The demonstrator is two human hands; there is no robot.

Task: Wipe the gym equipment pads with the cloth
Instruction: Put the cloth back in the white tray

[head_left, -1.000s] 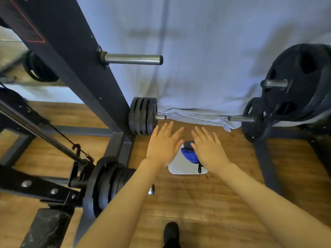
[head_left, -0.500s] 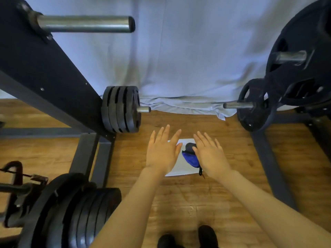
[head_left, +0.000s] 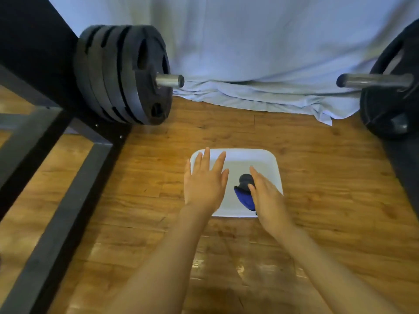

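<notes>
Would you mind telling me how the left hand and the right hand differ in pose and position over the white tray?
The left hand lies flat with its fingers spread, over the white tray's left edge; the right hand is turned more on edge with its fingers together. The left hand is apart from the blue and grey cloth, while the right hand is right beside it, partly hiding it. Both have straight fingers and grip nothing.

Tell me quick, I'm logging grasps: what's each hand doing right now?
Left hand: open, fingers straight, over the white tray, holding nothing.
Right hand: open, fingers straight, beside the blue cloth, not gripping it.
</notes>
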